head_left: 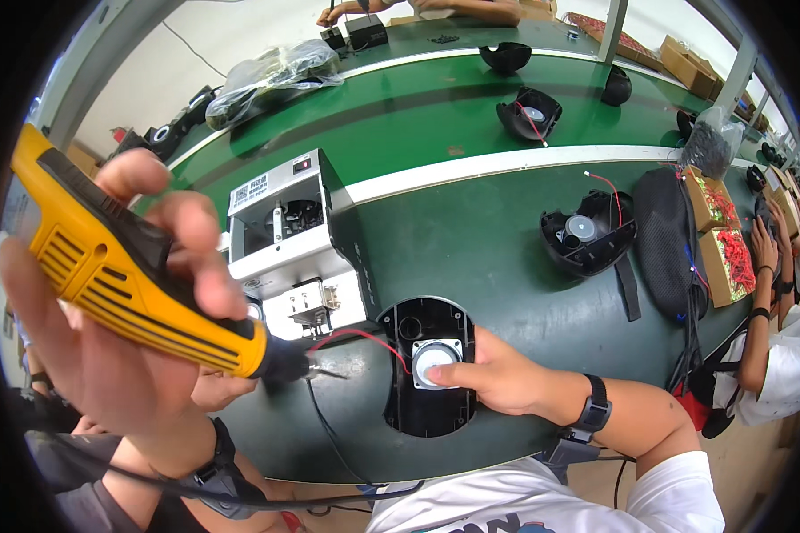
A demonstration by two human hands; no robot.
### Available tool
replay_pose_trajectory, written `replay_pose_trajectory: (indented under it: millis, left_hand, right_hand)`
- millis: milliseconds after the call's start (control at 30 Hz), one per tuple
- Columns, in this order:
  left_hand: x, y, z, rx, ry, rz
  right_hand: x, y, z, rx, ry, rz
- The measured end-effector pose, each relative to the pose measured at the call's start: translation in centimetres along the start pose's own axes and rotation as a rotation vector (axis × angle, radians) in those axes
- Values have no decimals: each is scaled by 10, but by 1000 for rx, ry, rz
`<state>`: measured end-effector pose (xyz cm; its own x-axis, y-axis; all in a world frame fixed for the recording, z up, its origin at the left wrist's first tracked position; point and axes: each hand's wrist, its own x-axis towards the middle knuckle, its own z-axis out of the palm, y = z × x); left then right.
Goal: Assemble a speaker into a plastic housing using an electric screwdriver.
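Note:
My left hand point(142, 346), raised at the left, is loosely wrapped round a yellow and black electric screwdriver point(142, 289). Its thin metal bit point(331, 371) points right, toward the work on the bench. My right hand point(507, 373) grips the edge of a black plastic speaker housing point(428, 413), thumb pressed on the round speaker point(434, 360) inside; most of its fingers are hidden. From the speaker a red wire point(360, 333) runs left. Just left of the housing stands a silver and black screw feeder machine point(298, 240).
At the right lie another open housing point(587, 235) with a speaker, a black mesh bag point(671, 244) and boxes of red wires point(729, 266). More housings point(529, 115) sit on the green conveyor belt point(400, 115). Another person's hand point(222, 388) is near the machine; other people sit around.

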<state>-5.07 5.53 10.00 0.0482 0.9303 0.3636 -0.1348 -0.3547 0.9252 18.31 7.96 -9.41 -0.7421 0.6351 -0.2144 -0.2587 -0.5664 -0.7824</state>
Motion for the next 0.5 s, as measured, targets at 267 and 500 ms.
replay_pose_trajectory:
  millis: [267, 500]
  left_hand:
    - [14, -22, -19, 147, 115, 186]
    - [18, -43, -27, 114, 280, 62]
  right_hand:
    - [-1, 0, 1, 112, 88, -4]
    - [-4, 0, 3, 358, 75, -50]
